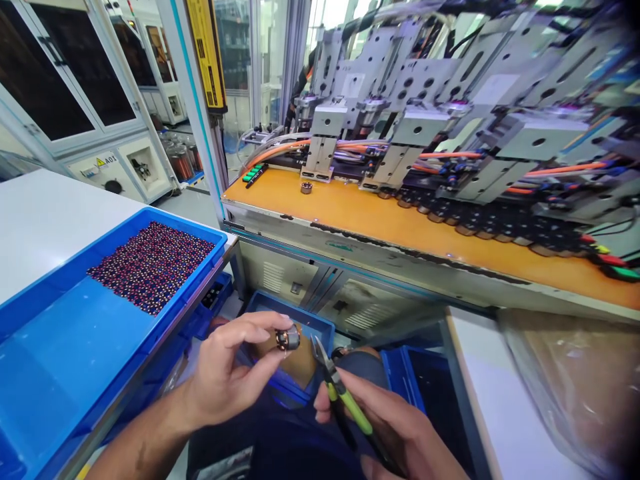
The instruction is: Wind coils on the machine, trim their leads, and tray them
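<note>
Between the thumb and fingertips of my left hand (227, 370) is a small motor stator (289, 339), a grey cylinder with copper windings showing at its end. My right hand (395, 417) grips a pair of cutting pliers (345, 393) with green and black handles. The pliers' jaws point up and stand slightly apart, just right of the stator and not touching it. Part of the right palm is hidden behind the handles.
Left, a blue tray (30, 320) holds many small dark parts (155, 263). Ahead, an orange bench (345, 203) carries machine fixtures (400, 147), a row of dark cylindrical parts (480, 223) and one lone ring-shaped part (306, 189). A plastic bag (575, 373) lies right. Below is a blue bin (325, 327).
</note>
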`<state>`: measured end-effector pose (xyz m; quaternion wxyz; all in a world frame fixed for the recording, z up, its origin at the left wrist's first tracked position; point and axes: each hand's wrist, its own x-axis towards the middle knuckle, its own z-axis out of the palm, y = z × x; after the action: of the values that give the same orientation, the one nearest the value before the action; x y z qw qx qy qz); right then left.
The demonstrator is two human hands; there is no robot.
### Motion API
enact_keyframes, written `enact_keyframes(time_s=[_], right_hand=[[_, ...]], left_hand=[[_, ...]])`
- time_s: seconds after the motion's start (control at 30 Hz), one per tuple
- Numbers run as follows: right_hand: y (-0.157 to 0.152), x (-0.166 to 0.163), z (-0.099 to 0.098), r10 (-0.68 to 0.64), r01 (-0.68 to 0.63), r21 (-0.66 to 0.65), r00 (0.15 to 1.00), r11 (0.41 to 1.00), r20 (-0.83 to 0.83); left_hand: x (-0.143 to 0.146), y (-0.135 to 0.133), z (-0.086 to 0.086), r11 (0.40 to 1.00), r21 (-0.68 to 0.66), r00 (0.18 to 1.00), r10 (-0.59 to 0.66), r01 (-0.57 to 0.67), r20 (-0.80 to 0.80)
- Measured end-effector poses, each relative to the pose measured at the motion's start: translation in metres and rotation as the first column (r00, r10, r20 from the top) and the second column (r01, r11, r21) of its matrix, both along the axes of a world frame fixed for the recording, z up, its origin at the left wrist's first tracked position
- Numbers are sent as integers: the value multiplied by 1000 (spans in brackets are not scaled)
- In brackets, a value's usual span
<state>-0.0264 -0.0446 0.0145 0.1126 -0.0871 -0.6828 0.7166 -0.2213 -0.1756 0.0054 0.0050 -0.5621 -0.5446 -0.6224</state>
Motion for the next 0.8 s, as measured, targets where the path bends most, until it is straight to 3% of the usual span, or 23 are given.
enact_keyframes(time_s=[0.27, 0.57, 0.8], right_hand=[[0, -1, 2, 3, -4, 18, 998, 1000, 67], [0, -1, -5, 22, -21, 15, 999, 1000, -43], [1, 5, -16, 12, -16, 51, 997, 999, 81]], left_hand=[[4, -6, -1, 998, -57, 998, -23, 26, 51], [6, -8, 1, 997, -72, 993, -26, 35, 115], [7, -7, 3, 996, -61, 986, -56, 67, 156]])
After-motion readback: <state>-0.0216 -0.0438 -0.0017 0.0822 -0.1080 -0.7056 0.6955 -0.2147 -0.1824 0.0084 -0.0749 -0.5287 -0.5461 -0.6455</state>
